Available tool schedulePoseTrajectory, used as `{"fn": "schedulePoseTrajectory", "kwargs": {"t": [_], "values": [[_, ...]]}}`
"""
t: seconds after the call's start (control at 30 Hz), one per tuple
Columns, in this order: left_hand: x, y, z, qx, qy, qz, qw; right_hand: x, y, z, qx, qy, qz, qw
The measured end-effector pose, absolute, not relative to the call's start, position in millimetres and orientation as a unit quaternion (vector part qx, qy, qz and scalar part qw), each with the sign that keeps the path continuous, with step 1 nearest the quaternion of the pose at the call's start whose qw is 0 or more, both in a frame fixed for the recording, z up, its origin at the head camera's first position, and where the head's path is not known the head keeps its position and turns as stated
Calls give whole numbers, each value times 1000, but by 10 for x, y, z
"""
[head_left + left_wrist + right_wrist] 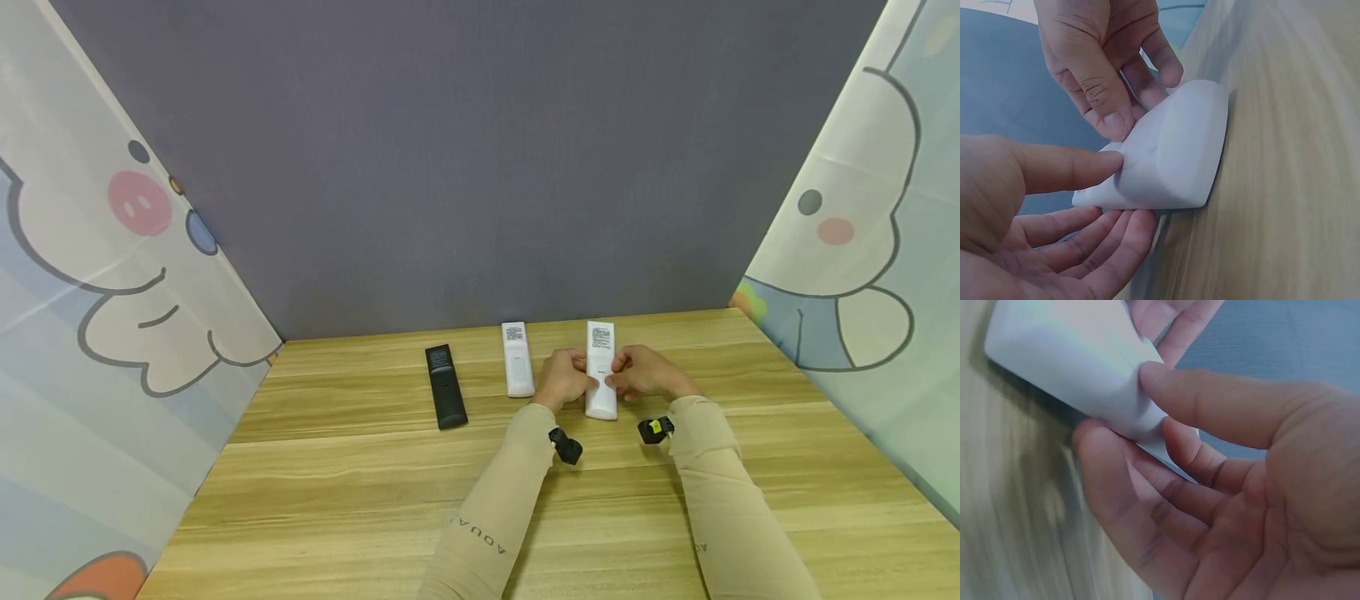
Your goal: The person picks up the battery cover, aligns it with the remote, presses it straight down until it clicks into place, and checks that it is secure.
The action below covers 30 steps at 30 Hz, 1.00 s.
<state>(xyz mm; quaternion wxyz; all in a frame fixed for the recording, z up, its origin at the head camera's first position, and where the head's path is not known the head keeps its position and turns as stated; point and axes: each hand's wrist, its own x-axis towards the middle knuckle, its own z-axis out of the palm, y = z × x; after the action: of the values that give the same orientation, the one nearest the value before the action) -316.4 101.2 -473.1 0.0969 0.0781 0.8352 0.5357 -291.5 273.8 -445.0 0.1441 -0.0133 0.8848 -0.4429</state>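
Observation:
A white remote control [602, 402] lies back side up between my two hands, printed label at its far end. My left hand [562, 380] grips its left edge, thumb on the back and fingers along the side. From the other side my right hand [649, 372] holds the right edge, its thumb also pressing on the back. In the left wrist view the remote's rounded near end [1191, 144] is close over the wood. The right wrist view shows the right fingertips [1100, 450] curled at the remote's lower edge.
Left of my hands lies a second, smaller white remote [519, 371], back up. Farther left is a black remote [447, 396], also label side up. A grey panel [480, 167] stands along the wooden table's [337, 500] far edge, with cartoon-printed curtains [847, 183] at both sides.

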Motion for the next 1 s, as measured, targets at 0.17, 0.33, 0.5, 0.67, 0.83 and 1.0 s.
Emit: {"fn": "schedulePoseTrajectory", "kwargs": {"t": [0.17, 0.33, 0.5, 0.67, 0.83, 1.0], "values": [[-3156, 1016, -4724, 80, 846, 520, 92, -2925, 2736, -4471, -14, 881, -450, 143], [-3146, 1013, -4726, 81, 850, 513, 90, -2931, 2739, -4496, -11, 881, -451, 146], [-3155, 1019, -4752, 87, 857, 501, 81, -2928, 2733, -4510, -5, 879, -455, 143], [-3162, 1019, -4760, 88, 866, 487, 75, -2934, 2712, -4515, 4, 875, -462, 141], [-3159, 1015, -4768, 90, 869, 481, 69, -2946, 2701, -4534, 11, 877, -461, 136], [-3155, 1021, -4783, 90, 872, 478, 63, -2952, 2695, -4563, 15, 877, -462, 131]]}}
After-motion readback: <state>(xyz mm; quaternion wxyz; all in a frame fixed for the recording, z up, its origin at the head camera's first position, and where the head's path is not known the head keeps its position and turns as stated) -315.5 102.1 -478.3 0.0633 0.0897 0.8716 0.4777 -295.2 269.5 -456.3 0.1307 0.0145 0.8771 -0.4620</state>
